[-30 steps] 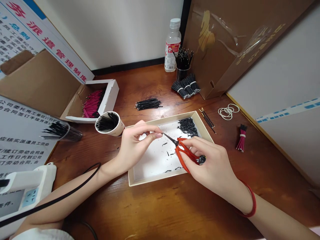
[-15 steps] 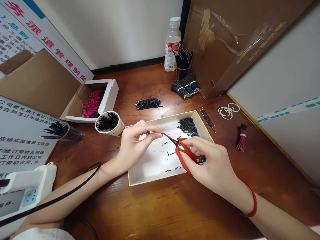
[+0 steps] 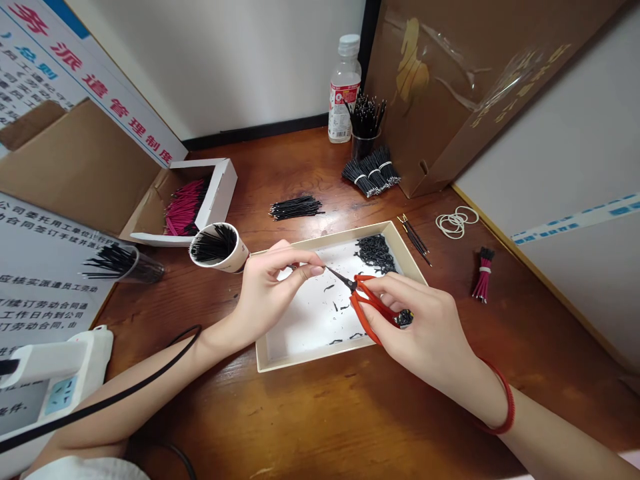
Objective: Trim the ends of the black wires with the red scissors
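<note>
Head view: I see the left hand [image 3: 267, 283] over the white-floored tray [image 3: 305, 323], thumb pressed to forefinger around a thin dark piece [image 3: 293, 267], mostly hidden. The right hand [image 3: 425, 323] curls its fingers round the red-handled snips [image 3: 353, 285], tips just beside the left fingertips; I cannot tell whether the blades part. Black scraps [image 3: 375, 253] lie heaped in the tray's far right corner, and a paper cup [image 3: 240, 257] stands near the left hand.
</note>
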`<action>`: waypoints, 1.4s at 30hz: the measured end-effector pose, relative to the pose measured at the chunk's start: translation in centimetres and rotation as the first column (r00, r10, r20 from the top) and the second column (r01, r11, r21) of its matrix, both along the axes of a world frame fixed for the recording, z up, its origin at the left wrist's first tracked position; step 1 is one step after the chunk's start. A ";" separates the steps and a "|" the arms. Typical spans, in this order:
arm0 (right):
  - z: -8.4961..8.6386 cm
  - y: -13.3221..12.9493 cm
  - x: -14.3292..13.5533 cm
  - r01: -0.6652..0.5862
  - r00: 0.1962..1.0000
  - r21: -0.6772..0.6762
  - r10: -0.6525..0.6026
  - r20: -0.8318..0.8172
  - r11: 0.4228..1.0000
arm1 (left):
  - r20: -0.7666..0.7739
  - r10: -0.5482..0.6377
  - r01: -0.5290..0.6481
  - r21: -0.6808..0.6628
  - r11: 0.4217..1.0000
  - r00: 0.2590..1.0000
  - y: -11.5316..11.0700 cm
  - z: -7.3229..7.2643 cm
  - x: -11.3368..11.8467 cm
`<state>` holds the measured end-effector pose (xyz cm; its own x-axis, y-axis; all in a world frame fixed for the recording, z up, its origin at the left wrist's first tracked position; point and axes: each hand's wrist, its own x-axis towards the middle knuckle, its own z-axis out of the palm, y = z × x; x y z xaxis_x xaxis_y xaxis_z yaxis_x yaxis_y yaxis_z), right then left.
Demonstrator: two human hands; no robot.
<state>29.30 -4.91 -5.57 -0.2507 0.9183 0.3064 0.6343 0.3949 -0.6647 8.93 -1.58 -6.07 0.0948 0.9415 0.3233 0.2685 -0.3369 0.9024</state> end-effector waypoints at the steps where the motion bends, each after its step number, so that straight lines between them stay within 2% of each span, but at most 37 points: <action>1: 0.0 0.0 0.0 0.004 1.000 0.004 -0.004 -0.003 1.000 | -0.001 0.001 -0.001 0.000 1.000 1.000 0.0 0.0 0.0; 42: -0.2 0.0 0.0 -0.025 1.000 0.072 0.026 -0.012 0.997 | -0.020 -0.041 0.042 0.052 0.998 0.999 0.0 -0.2 -0.2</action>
<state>29.27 -4.87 -5.75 -0.2694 0.8870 0.3750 0.6151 0.4581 -0.6417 8.74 -1.61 -6.24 0.1400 0.9184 0.3701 0.2698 -0.3950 0.8782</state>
